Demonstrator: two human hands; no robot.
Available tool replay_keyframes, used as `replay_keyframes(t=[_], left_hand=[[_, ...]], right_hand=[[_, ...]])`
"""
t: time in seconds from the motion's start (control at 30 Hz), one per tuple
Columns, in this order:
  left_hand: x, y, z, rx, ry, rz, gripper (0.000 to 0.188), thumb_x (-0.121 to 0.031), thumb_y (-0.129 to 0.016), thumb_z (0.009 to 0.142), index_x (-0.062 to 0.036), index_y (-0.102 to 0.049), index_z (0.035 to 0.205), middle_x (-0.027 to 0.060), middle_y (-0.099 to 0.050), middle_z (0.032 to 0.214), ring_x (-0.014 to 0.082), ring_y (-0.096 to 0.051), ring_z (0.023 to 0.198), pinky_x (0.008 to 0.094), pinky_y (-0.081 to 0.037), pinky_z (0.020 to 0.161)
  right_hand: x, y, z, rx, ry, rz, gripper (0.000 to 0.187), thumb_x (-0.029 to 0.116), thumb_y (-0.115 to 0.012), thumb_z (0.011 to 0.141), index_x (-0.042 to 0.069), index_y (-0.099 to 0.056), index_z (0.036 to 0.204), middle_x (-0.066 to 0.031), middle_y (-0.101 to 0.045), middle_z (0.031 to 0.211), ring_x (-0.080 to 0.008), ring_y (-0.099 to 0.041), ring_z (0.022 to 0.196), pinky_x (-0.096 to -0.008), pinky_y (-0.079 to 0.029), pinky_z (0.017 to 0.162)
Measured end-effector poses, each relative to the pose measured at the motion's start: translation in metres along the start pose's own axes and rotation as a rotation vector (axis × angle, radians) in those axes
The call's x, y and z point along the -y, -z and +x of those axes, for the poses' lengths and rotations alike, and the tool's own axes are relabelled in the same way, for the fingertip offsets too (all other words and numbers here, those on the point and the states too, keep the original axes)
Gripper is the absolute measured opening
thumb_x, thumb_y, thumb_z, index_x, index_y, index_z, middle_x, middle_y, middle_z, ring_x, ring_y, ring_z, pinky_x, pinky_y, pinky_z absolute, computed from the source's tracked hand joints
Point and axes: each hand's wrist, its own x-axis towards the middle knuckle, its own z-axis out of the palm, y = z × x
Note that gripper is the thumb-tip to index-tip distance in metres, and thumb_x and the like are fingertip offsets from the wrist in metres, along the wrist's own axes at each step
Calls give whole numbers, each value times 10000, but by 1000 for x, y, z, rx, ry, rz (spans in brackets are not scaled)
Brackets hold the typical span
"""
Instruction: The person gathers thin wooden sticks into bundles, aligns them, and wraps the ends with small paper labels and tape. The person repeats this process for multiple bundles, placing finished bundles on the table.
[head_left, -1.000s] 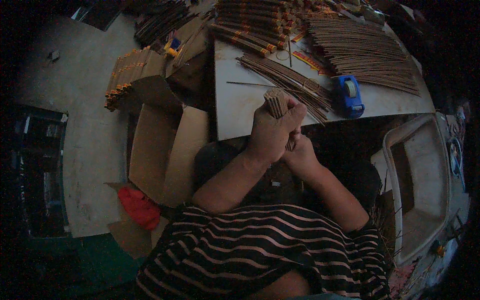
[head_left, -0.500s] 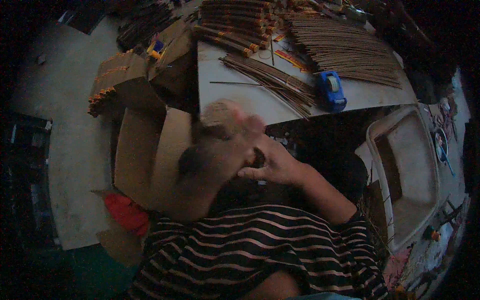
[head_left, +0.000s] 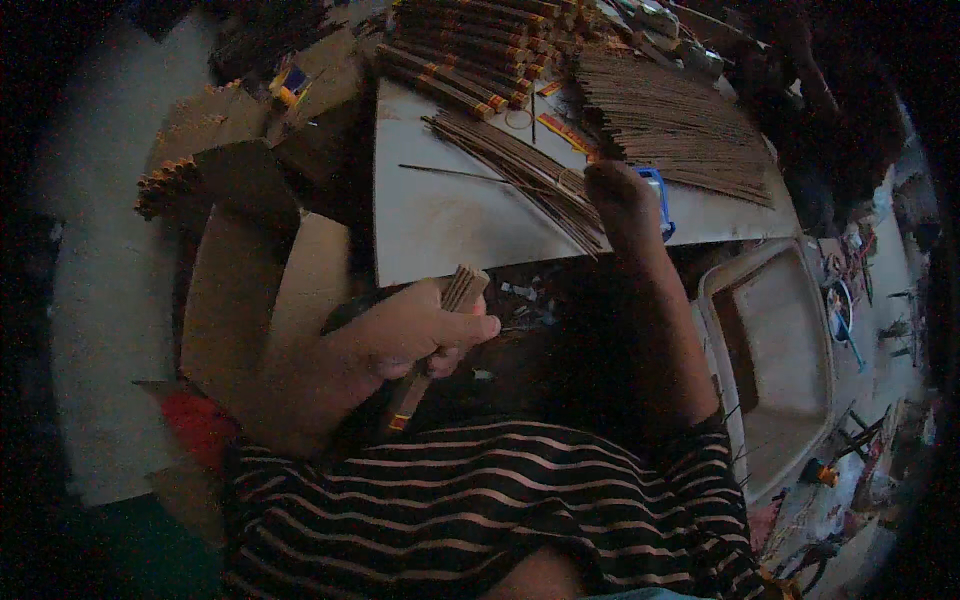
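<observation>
My left hand is wrapped round a short bundle of brown incense sticks, held at a slant in front of my body. Below the fist, a small red and yellow band shows at the bundle's lower end. Stretched out over the table, my right hand is beside a blue tape dispenser, partly covering it. Its fingers are mostly hidden from view, close to a red and yellow paper strip and the edge of a wide spread of loose incense sticks.
On the white table lie a loose sheaf of sticks and a stack of banded bundles. Open cardboard boxes stand at left, one near more bundles. A pale plastic tub is at right.
My hands, together half a second ago, are apart. The right one has reached forward to the table by the tape dispenser; the left keeps the bundle, lower and tilted. The view has shifted slightly.
</observation>
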Motion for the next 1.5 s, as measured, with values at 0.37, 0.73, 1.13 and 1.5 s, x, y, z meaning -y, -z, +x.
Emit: replay_keyframes(t=[0.37, 0.73, 1.13, 1.5], left_hand=[[18, 55, 59, 242, -23, -349, 208, -186, -618, 779, -99, -454, 686, -9, -412, 497, 94, -384, 378, 244, -313, 355], [21, 100, 62, 286, -48, -494, 193, -171, -631, 770, -104, -466, 695, -14, -421, 514, 82, -394, 389, 229, -310, 358], [27, 108, 59, 246, -61, -539, 181, -146, -622, 766, -97, -469, 685, -13, -419, 498, 85, -377, 367, 226, -300, 351], [39, 107, 64, 273, -99, -520, 204, -166, -634, 755, -89, -461, 677, -4, -412, 503, 97, -397, 371, 246, -327, 349]], right_hand=[[-79, -32, 130, 413, -84, -886, 178, 144, -518, 762, 20, -593, 866, -202, -594, 837, -341, -584, 790, -401, -457, 676], [-94, -46, 160, 414, 194, -803, 273, 157, -569, 737, 53, -491, 978, -190, -532, 840, -357, -550, 691, -423, -455, 567], [-107, -53, 181, 645, 212, -1057, 166, 175, -570, 756, 30, -607, 828, -87, -581, 809, -262, -571, 754, -343, -469, 658], [-85, -33, 160, 526, 84, -833, 289, 280, -533, 807, -9, -529, 828, -158, -574, 713, -309, -565, 679, -363, -436, 592]])
